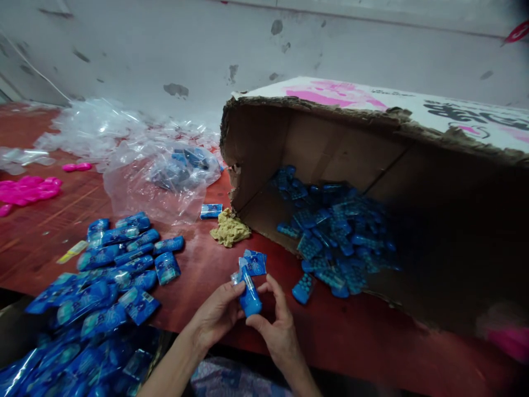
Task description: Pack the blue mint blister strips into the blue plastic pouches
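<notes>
At the near table edge, the left hand (217, 314) and right hand (281, 331) both grasp one blue packet (250, 295). On the right, a tipped cardboard box (289, 138) holds many blue pieces (334, 237); a far plastic bag (165, 187) holds dark ones.

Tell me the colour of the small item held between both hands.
Bright blue item, partly in a clear wrapper, pinched by left hand and right hand; head view.

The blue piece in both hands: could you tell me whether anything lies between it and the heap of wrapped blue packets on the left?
Nothing visible does. The blue piece sits between the left hand and right hand; only bare red table separates it from the packet heap.
</notes>
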A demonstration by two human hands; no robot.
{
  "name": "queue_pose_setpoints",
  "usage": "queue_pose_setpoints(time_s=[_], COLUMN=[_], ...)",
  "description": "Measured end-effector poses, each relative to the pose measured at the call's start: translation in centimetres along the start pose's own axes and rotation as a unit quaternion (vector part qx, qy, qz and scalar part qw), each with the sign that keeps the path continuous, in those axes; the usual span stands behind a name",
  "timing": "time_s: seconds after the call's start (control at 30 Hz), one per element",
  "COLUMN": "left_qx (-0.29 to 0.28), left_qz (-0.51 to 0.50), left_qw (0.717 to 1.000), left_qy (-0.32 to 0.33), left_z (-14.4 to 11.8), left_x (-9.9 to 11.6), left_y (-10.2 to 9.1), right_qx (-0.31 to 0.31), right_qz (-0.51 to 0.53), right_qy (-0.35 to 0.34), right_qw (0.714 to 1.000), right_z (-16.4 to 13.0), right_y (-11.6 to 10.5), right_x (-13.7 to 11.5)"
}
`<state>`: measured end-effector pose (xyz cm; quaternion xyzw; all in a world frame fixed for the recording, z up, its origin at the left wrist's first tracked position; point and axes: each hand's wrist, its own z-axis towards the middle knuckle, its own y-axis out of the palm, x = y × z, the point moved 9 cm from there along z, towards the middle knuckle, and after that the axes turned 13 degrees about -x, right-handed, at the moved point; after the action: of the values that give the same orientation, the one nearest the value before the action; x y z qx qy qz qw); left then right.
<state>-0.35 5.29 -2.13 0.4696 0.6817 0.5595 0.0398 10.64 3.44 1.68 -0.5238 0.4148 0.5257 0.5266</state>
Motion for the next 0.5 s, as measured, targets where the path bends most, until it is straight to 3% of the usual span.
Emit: queue_pose_setpoints(time_s=[0.23, 0.5], left_qx=[-0.083, -0.118], left_qz=[-0.013, -0.016], left_qw=[0.996, 0.993], left_qy=[-0.012, -0.011], left_z=[0.3, 0.1], left_x=[-0.4, -0.6], left_y=[0.9, 1.9], right_qx=[-0.113, -0.125], right_qz=[0.153, 0.240], right_qy=[0.009, 0.033], right_qw=[0.982, 0.962], right_z=[0.9, 1.3], right_y=[1.5, 1.7], right_x=[0.4, 0.4])
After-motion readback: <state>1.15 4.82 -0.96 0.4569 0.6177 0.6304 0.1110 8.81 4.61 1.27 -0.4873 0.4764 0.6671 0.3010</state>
